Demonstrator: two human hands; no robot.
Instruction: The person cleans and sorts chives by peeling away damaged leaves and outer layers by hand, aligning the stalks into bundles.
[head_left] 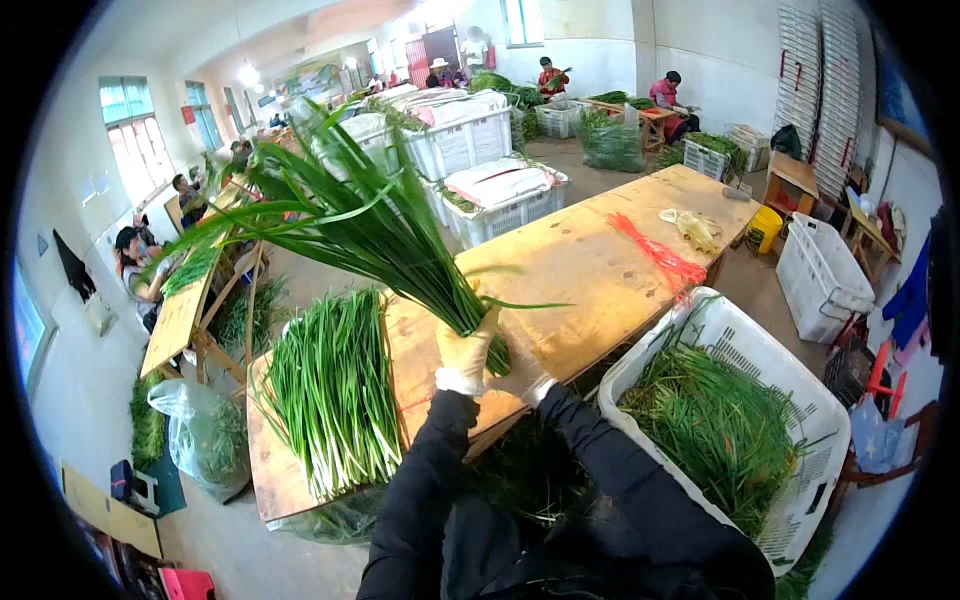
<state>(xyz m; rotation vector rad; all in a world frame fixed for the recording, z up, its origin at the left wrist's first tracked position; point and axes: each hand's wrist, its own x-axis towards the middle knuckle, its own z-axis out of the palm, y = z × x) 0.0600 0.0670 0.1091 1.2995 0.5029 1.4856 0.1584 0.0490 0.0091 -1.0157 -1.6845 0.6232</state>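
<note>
My left hand, in a pale work glove, is wrapped round a bunch of garlic chives held up over the wooden table. The long green leaves fan out to the upper left, and the lower ends show just below my fist. Right beside those ends is my right hand, so smeared by motion that its fingers cannot be made out. On the table to the left lies a wide pile of garlic chives, pale stems towards me.
Red plastic ties and a pair of gloves lie on the table's far part. A white crate of loose green trimmings stands close on the right. Stacked white crates stand behind the table. People sit working at the left and back.
</note>
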